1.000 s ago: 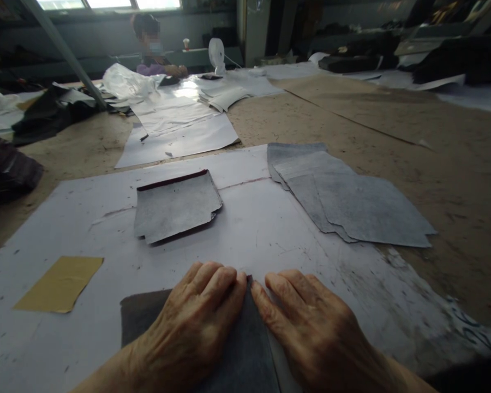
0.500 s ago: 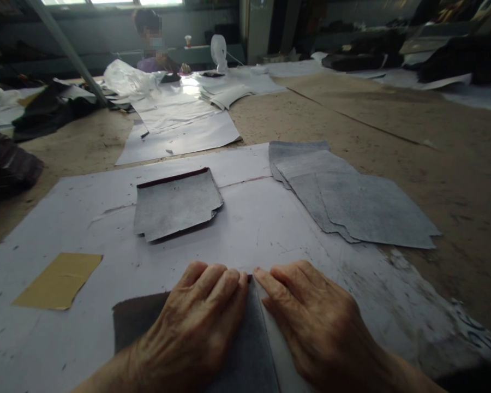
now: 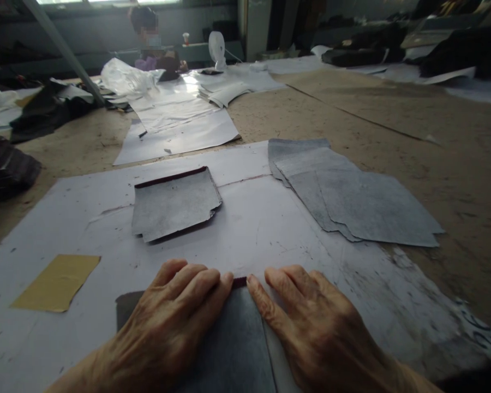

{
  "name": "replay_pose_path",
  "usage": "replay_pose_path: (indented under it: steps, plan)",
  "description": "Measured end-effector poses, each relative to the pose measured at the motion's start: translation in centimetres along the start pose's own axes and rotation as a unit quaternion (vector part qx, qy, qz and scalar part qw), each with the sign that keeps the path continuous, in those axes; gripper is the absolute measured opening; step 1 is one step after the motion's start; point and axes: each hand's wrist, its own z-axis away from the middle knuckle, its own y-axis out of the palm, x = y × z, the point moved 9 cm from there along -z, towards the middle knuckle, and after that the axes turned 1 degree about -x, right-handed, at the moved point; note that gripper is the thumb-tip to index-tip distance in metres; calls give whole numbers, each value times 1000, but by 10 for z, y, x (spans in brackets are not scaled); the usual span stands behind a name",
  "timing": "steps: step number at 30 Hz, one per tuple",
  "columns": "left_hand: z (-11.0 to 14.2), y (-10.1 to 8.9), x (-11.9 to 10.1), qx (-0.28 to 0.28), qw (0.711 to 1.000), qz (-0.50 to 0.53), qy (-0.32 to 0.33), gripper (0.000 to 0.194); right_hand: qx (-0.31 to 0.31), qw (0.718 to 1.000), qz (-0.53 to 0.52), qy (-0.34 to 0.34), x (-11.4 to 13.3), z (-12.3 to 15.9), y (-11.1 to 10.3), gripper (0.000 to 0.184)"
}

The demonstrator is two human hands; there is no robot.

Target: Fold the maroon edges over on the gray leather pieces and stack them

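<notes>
A grey-backed, leather-like piece (image 3: 233, 338) lies on the white paper in front of me. A narrow dark red strip shows folded over along its far edge. My left hand (image 3: 175, 316) covers the left part, fingers curled and the thumb pressing at the fold. On the other side, my right hand (image 3: 311, 316) has its thumb tip on the right end of the strip, with the other fingers bent beyond the edge. A short stretch of fold shows between the two thumbs. What lies under the fingers is hidden.
Ahead sits a small stack of grey pieces (image 3: 175, 207) with a dark red folded edge. More grey pieces (image 3: 352, 196) fan out at the right, and a yellow-brown card (image 3: 56, 283) lies left. Across the table are white sheets (image 3: 175, 136), a fan (image 3: 216, 49) and a person (image 3: 147, 60).
My left hand has slid left along the far edge, and my right thumb has shifted slightly left. More of the dark red folded strip shows between them.
</notes>
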Motion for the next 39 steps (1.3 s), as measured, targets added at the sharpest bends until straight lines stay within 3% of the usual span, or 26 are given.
replay_pose_path:
  steps: [6, 12, 17, 20, 24, 26, 28, 32, 39]
  plan:
    - [21, -12, 9, -6, 1000, 20, -14, 33, -7, 999, 34, -39, 9, 2, 1, 36]
    - [16, -10, 7, -20, 1000, 2, -3, 32, 23, 995, 7, -101, 23, -4, 4, 38]
    - [15, -9, 6, -29, 1000, -9, 8, 29, 40, 993, -53, -102, 14, -11, 1, 38]
    - [15, -9, 6, -38, 999, -17, 9, 30, 38, 991, -117, -56, -7, -14, -3, 32]
    - [16, -8, 5, -34, 999, -18, 19, 28, -10, 988, -139, 74, -39, -18, -11, 20]
    - [15, -9, 4, -37, 999, -21, 23, 27, -43, 992, -101, 68, -30, -24, -15, 21]
    - [14, -8, 4, -39, 999, -22, 17, 26, -65, 995, -73, 19, -5, -30, -13, 24]
    - [12, -6, 6, -26, 1000, -13, 0, 25, -40, 997, -9, -67, 40, -35, 9, 31]
    - [34, -26, 19, -22, 1000, 16, 14, 26, -28, 995, 14, -91, 40, -26, 15, 34]
